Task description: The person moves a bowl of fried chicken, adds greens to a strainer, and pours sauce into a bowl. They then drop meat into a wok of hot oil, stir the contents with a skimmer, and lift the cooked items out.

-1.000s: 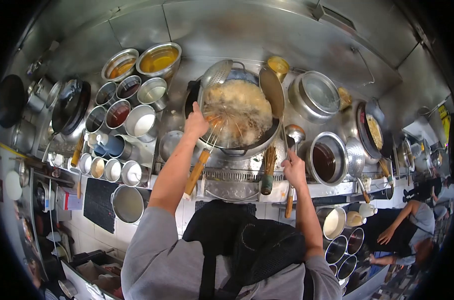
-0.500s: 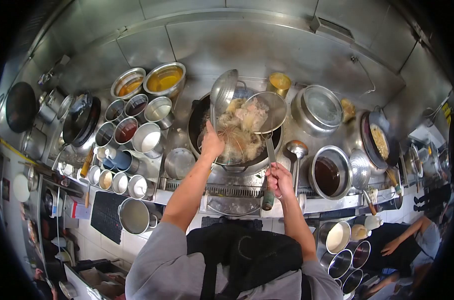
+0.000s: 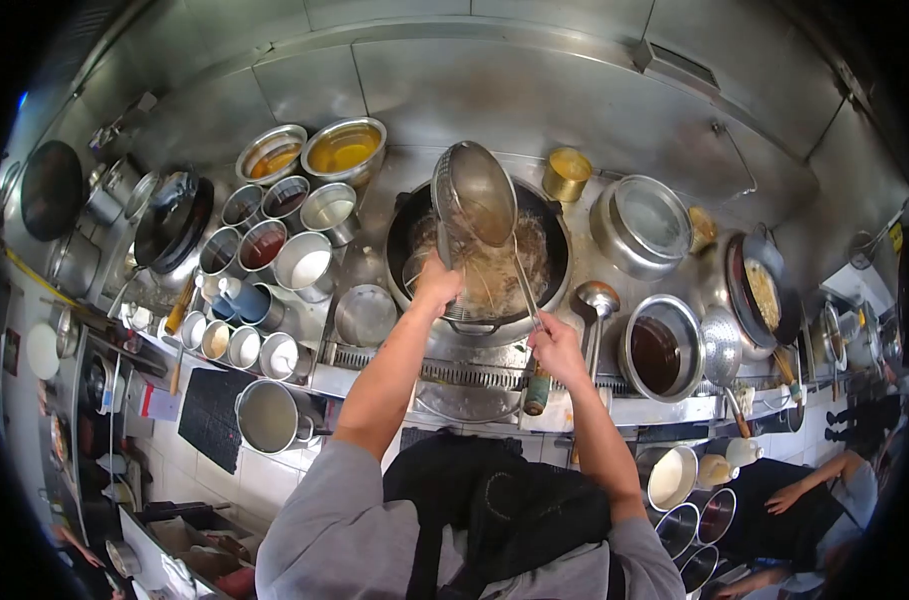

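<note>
My left hand (image 3: 440, 287) is wrapped round the handle of a perforated ladle (image 3: 441, 195), whose bowl is raised over the far side of the wok (image 3: 561, 285). My right hand (image 3: 559, 348) grips the long shaft of a mesh strainer (image 3: 486, 200), just above its worn green grip (image 3: 537, 390). The strainer's round head overlaps the ladle bowl in this view. Below them, brownish liquid (image 3: 504, 275) bubbles and foams in the dark wok. A wire-like mesh shows at the wok's near left, partly hidden by my left hand.
Metal pots of sauces and a bowl of yellow liquid (image 3: 347, 150) stand left. To the right are a solid ladle (image 3: 598, 300), a lidded pot (image 3: 649, 225) and a pot of dark sauce (image 3: 654, 355). Another person's arm (image 3: 814, 480) shows at lower right.
The strainer has swung left and up beside the perforated ladle. Pale food pieces seen at the strainer are no longer visible there, and the bubbling liquid shows more openly.
</note>
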A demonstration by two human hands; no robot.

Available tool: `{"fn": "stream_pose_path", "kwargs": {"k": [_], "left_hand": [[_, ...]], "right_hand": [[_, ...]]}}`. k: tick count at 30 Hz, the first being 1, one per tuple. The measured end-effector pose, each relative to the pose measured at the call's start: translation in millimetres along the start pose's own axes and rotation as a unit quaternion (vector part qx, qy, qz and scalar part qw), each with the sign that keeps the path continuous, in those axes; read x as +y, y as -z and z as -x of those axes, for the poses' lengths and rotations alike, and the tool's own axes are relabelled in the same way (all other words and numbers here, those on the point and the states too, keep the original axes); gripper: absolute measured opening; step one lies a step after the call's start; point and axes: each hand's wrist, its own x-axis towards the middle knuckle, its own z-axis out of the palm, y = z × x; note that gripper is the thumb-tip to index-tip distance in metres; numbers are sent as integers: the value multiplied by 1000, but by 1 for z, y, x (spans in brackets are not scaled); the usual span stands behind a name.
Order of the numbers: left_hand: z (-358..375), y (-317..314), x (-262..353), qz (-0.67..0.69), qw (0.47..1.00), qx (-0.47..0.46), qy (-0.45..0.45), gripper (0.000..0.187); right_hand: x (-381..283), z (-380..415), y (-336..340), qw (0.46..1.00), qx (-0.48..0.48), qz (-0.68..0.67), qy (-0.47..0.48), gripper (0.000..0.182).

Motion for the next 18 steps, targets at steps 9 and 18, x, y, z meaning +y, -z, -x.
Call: {"fn": "stream_pose_path", "kwargs": {"k": [9, 18], "left_hand": [[15, 18, 5, -400, 904, 129, -78, 98], [-26, 30, 8, -441, 894, 75, -16, 94]], "right_hand": [[14, 29, 37, 973, 115, 186, 78, 41], [46, -1, 68, 985, 86, 147, -16, 39]]}}
